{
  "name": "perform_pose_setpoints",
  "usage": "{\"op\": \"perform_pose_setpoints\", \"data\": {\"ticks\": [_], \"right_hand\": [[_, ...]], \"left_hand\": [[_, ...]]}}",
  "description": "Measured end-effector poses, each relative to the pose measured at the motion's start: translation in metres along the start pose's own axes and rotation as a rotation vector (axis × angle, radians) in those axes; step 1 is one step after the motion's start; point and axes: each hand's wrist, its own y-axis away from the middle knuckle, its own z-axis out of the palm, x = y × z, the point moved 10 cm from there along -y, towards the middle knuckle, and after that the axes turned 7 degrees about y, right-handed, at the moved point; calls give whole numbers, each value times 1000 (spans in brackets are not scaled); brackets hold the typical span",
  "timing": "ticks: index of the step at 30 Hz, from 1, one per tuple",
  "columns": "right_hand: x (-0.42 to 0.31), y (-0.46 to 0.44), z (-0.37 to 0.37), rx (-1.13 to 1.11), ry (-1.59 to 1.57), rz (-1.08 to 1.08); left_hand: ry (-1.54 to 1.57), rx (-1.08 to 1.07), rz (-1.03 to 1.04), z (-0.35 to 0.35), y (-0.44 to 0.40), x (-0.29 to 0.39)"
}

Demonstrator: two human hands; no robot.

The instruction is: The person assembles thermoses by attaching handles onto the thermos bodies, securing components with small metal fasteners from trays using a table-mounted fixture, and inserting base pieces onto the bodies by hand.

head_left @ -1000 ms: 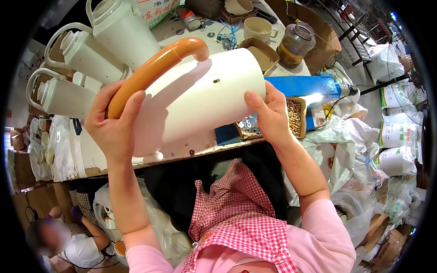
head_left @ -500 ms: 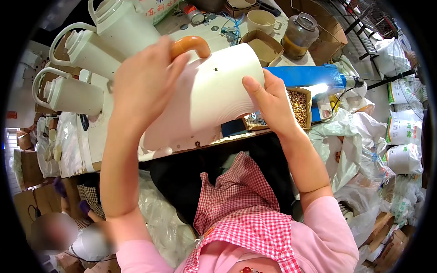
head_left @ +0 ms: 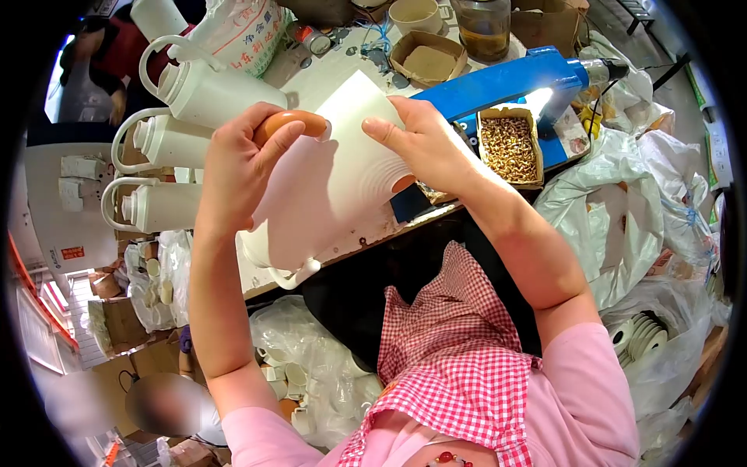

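Note:
My left hand (head_left: pixel 247 159) is closed round the orange-brown handle (head_left: pixel 299 123) of a large white pot body (head_left: pixel 346 167). The pot lies tilted in front of me, its spout (head_left: pixel 296 274) pointing down toward the table's front edge. At its other end, my right hand (head_left: pixel 424 144) grips the ringed bottom rim, thumb on the outside and fingers behind, mostly hidden. The handle's upper end meets the white wall.
Several white pots (head_left: pixel 206 89) stand at the left. A blue tool (head_left: pixel 498 82) with a light lies right of the pot, beside a box of brass-coloured screws (head_left: pixel 510 145). Behind are a cardboard tray (head_left: pixel 428 58) and a jar (head_left: pixel 481 27). A person (head_left: pixel 167 405) is at lower left.
My left hand has shifted along the handle toward its upper end. The pot has turned, showing more of its ringed base and spout. The view has swung left.

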Motion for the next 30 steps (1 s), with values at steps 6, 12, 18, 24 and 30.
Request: {"op": "perform_pose_setpoints", "data": {"ticks": [6, 12, 18, 24, 30], "right_hand": [[-1, 3, 2, 4, -10, -10], [0, 3, -1, 9, 68, 27], [-1, 5, -2, 30, 75, 20], [-1, 3, -1, 20, 60, 25], [-3, 4, 0, 18, 35, 72]], "left_hand": [[13, -52, 49, 5, -1, -3], [93, -46, 38, 5, 0, -8], [105, -14, 40, 1, 2, -4], [-106, -3, 55, 4, 3, 2], [-469, -37, 130, 15, 2, 33]]}}
